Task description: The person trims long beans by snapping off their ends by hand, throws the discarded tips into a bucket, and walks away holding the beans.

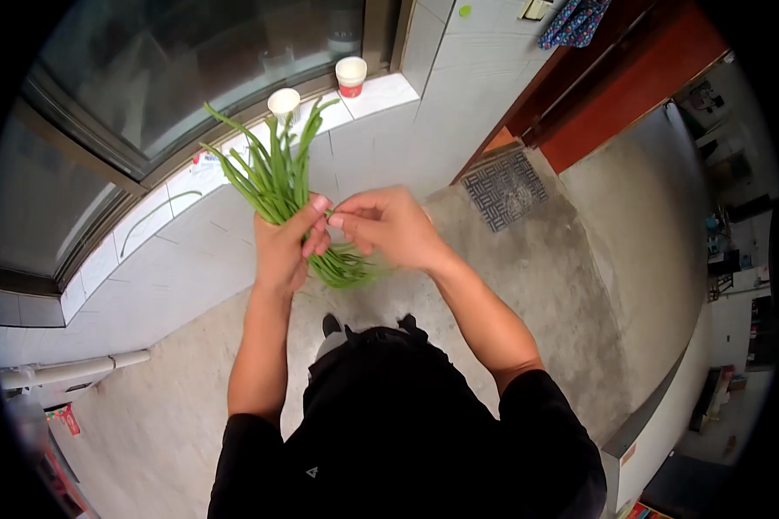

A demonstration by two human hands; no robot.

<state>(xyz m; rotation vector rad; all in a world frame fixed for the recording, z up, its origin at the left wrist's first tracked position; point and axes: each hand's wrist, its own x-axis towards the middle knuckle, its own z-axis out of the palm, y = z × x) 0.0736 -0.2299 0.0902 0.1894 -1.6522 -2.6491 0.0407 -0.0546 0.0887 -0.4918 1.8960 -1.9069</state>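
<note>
A bunch of long green vegetable stalks [277, 177] is wrapped in the fingers of my left hand [281, 251]. Thicker ends fan out toward the window, while thin, finer ends hang below the hand over the floor. Beside the left thumb, my right hand [394, 229] is closed in a pinch. A small bit of green shows at its fingertips, apparently part of one stalk, though the fingers hide most of it. Both hands are close together in front of my body.
On the tiled window sill [376, 95] stand a white paper cup [284, 102] and a red-and-white cup [351, 78]. A single thin stalk [151, 210] lies farther left. A dark doormat [506, 190] lies by the red door [632, 86]. A pipe [78, 370] runs low at left.
</note>
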